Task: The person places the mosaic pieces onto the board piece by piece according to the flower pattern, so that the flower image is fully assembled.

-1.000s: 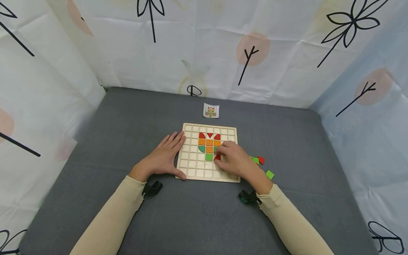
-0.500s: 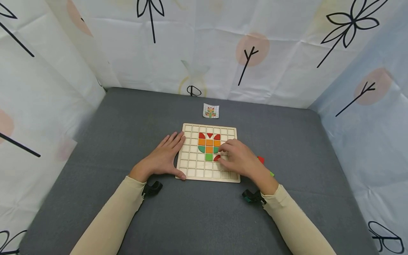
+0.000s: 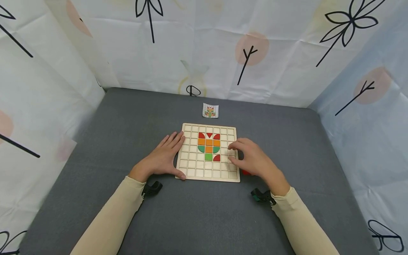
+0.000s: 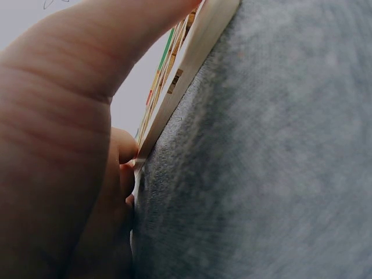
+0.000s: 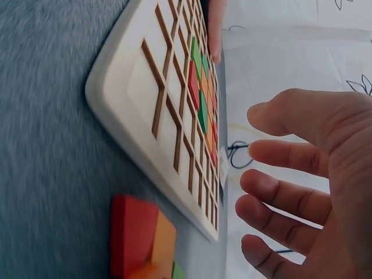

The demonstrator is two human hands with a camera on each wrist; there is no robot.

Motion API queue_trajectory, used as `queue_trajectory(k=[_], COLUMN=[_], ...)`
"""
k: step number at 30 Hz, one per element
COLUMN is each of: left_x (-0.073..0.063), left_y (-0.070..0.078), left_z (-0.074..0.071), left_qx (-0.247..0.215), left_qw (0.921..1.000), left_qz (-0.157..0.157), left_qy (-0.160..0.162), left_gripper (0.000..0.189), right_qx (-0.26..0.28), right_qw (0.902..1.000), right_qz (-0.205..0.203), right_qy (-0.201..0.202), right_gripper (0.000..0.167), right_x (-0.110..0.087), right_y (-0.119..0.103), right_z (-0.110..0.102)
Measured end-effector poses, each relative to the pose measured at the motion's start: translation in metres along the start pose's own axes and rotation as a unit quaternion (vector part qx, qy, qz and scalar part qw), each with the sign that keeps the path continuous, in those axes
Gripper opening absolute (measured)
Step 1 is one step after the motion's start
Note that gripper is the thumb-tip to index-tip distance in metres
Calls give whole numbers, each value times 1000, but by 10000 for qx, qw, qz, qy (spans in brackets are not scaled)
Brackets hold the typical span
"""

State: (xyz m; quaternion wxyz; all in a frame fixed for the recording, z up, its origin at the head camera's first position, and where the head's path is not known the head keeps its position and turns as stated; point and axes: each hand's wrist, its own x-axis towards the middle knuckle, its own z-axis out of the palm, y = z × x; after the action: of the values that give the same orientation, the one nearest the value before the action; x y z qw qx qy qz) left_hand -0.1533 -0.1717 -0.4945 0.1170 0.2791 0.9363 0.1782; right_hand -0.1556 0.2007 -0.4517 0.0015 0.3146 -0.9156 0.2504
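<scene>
A square wooden grid board lies on the table. In its cells sit red, orange and green pieces, among them a lime green square and a red quarter-round piece beside it. My left hand rests along the board's left edge with straight fingers, the thumb at the near corner. Over the right edge hovers my right hand, thumb and fingers apart and loosely bent. The right wrist view shows nothing between those fingers.
Loose pieces, including a red one and an orange one, lie on the table beside the board's right edge, partly hidden under my right hand. A small pattern card lies beyond the board. Printed cloth hangs around the table.
My right hand has let go of the red quarter-round piece, which stays on the board, and has moved right to the board's edge. The left hand has stayed still.
</scene>
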Motion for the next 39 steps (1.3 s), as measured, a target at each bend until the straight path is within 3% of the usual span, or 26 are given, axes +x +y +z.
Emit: queue_trajectory(k=[18, 23, 30, 39], left_x=[0, -1, -1, -1], left_y=[-1, -2, -3, 1], left_z=[-2, -3, -3, -1], left_qx=[31, 14, 30, -48], left_qw=[10000, 10000, 10000, 10000], left_qz=[-40, -43, -30, -1], left_qy=[-5, 4, -3, -24], left_gripper=[153, 153, 154, 154], right_qx=[-88, -185, -283, -299], right_qw=[9981, 9977, 9975, 9968], right_qz=[554, 590, 640, 740], right_qy=[270, 266, -54, -68], right_gripper=[29, 28, 27, 29], right_x=[-25, -30, -39, -50], right_y=[22, 25, 31, 35], right_z=[-42, -47, -48, -49])
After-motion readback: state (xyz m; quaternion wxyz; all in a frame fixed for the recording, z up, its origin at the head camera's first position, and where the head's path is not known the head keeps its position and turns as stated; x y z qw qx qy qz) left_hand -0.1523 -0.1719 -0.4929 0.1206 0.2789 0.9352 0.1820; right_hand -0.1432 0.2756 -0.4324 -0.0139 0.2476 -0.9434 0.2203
